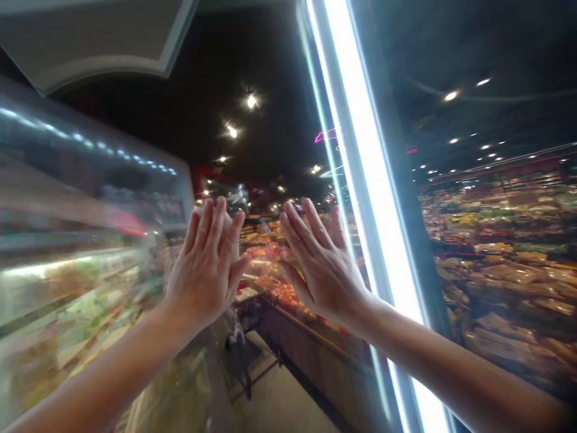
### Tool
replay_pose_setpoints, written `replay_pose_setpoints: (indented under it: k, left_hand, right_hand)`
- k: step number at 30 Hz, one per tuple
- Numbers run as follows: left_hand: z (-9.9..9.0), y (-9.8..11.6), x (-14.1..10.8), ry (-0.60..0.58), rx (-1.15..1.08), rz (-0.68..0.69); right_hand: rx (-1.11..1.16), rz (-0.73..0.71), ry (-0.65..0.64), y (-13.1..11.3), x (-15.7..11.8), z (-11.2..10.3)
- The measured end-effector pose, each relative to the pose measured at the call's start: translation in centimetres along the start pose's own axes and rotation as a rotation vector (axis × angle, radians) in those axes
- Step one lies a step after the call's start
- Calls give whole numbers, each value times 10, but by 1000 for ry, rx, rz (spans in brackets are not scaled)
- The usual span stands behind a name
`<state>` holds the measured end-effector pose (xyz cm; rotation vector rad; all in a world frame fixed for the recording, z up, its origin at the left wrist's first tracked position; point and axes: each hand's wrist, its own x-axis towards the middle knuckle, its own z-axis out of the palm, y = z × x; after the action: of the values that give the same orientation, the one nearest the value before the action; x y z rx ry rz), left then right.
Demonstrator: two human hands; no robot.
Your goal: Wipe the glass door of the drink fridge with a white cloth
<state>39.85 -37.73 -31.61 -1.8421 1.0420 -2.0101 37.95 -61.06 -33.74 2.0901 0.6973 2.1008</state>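
Both my hands are raised in front of me with their backs toward the camera. My left hand (205, 261) has its fingers stretched out and holds nothing I can see; a pale, blurred shape shows behind its fingertips. To its right, my right hand (322, 264) is held up the same way, fingers extended and thumb apart. A bright vertical light strip (374, 180) runs just right of that hand, behind the forearm. Whether either palm touches a surface such as glass I cannot tell.
Blurred lit shelves (67, 300) with goods line the left side. A long display stand (306, 349) heaped with reddish items runs into the distance. Low down stands what looks like part of a cart (238, 337). Piled packages (518, 288) fill the right, under dark ceiling lights.
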Motion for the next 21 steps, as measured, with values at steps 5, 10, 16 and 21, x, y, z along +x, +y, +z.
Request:
replay_pose_setpoints:
  k: [5,10,16,21]
  left_hand:
    - [-1,14,-3,-62,-11,58]
    - [-7,2,-2,-107,-33,161]
    - [-5,20,-21,-80,-48,-33]
    - [-19,7,-55,-124,-61,18]
  right_hand:
    - [22,19,31,0,0,-1]
    - [11,5,29,1,-2,-1]
    - [-23,-7,32,4,-5,-3]
    - [-86,64,17,-9,-4,-2]
